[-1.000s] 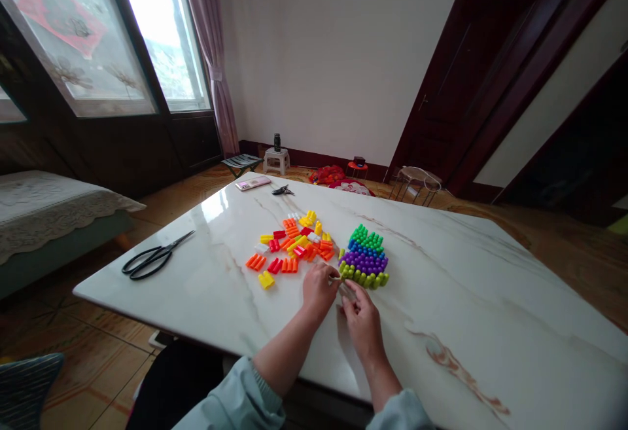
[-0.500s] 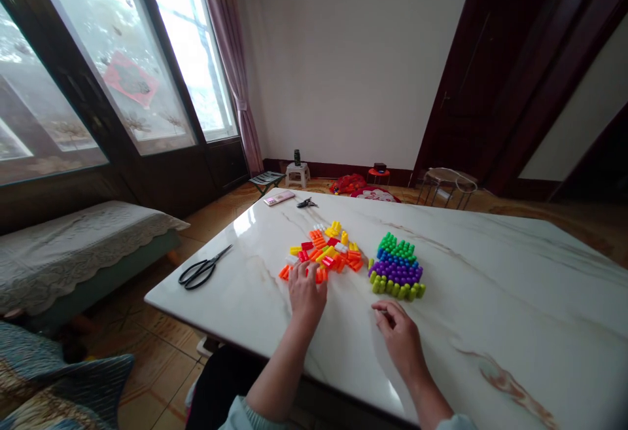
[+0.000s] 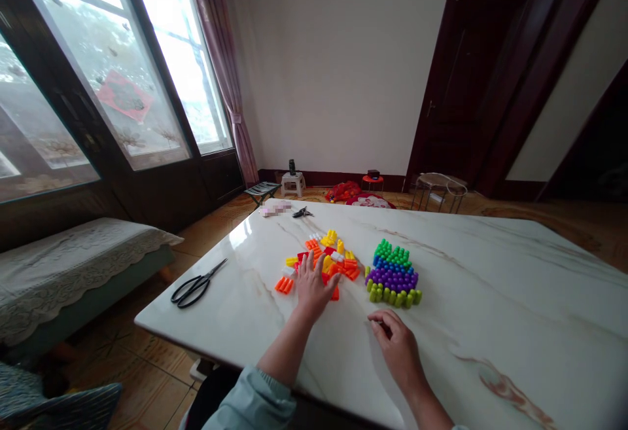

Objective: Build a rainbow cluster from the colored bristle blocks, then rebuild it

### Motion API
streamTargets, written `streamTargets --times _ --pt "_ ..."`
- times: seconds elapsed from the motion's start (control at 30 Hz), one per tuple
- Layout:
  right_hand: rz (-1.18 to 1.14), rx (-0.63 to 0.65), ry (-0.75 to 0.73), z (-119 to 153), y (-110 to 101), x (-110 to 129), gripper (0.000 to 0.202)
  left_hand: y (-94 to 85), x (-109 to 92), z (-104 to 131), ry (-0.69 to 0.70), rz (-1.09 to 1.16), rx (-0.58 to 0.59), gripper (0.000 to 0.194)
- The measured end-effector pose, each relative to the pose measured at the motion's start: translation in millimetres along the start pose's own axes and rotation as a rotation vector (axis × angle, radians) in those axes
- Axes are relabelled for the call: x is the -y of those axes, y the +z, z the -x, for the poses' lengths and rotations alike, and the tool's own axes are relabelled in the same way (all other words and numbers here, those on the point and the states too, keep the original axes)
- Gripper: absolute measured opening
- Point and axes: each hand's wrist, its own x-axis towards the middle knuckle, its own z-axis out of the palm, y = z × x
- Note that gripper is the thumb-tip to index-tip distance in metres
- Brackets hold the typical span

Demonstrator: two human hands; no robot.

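A loose pile of small plastic toy pieces [image 3: 350,268], orange, red, yellow and white, lies mid-table. Over the pile's near side, my left hand [image 3: 313,291] reaches with its fingers spread, hiding some pieces; whether it touches them I cannot tell. To the right stand sorted rows of similar knobbed pieces: green [image 3: 392,253], blue [image 3: 395,266], purple [image 3: 392,279] and olive-green [image 3: 395,296]. Just in front of the olive-green row, my right hand [image 3: 398,341] rests by the tabletop with fingers curled and thumb pressed in. Anything inside it is hidden.
Black-handled scissors [image 3: 199,284] lie on the left of the marble-patterned table [image 3: 490,286]. Small dark pliers or clippers [image 3: 303,212] and a pinkish blurred item [image 3: 275,207] are at the far edge. Stools [image 3: 293,183] and a covered bench [image 3: 98,253] stand beyond the table.
My left hand has opened wider and moved slightly right over the pile, its fingers now spread. My right hand stays curled in nearly the same place. The camera view has shifted slightly.
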Motion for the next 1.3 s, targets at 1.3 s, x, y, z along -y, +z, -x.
streamTargets --times 1.3 --pt "-0.123 -0.001 0.156 2 1 6 0.031 15.1 -29 4 -0.076 0.720 0.254 0.033"
